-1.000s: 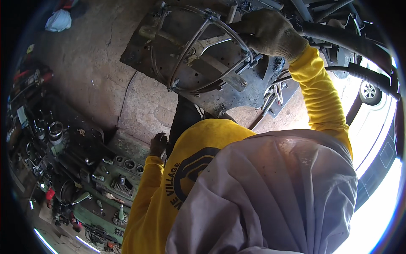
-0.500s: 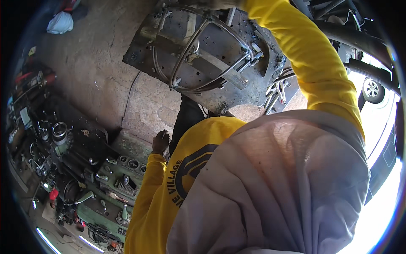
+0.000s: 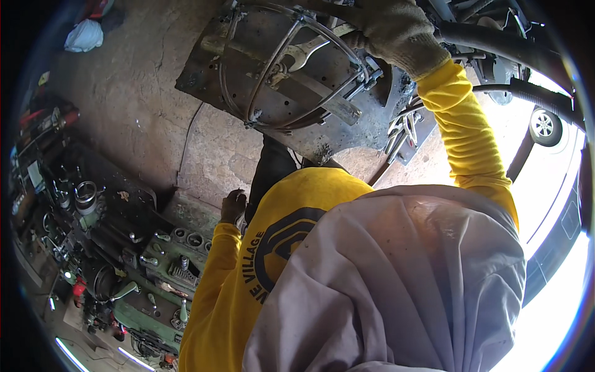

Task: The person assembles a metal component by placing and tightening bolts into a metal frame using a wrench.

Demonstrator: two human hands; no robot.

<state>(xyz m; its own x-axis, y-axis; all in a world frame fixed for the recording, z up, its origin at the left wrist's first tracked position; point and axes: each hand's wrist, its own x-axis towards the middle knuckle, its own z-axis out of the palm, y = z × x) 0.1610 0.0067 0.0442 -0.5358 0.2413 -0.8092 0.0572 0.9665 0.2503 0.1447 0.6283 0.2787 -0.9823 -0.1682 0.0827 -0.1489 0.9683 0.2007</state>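
My right hand (image 3: 400,34), in a brown-grey knitted glove, is closed around the handle end of a metal open-ended wrench (image 3: 300,57). The wrench's jaw lies over a round wire-like frame of bent metal rods (image 3: 273,71). This frame rests on a dark, pitted metal plate (image 3: 204,65) with several holes. A flat metal bar (image 3: 328,100) crosses the plate under the rods. My left hand (image 3: 233,207) is bare and low beside my dark-trousered leg, its fingers loosely apart with nothing visible in them. The right fingertips are partly hidden.
A green machine with levers and dials (image 3: 152,304) stands at the left. Several metal tools or rods (image 3: 400,136) lie right of the plate. Thick dark pipes (image 3: 502,46) cross at upper right, near a car wheel (image 3: 545,127). A white bag (image 3: 84,36) sits on the floor.
My right hand has come back toward me from the top edge and now shows, with the wrench over the rod frame. My left hand has barely moved.
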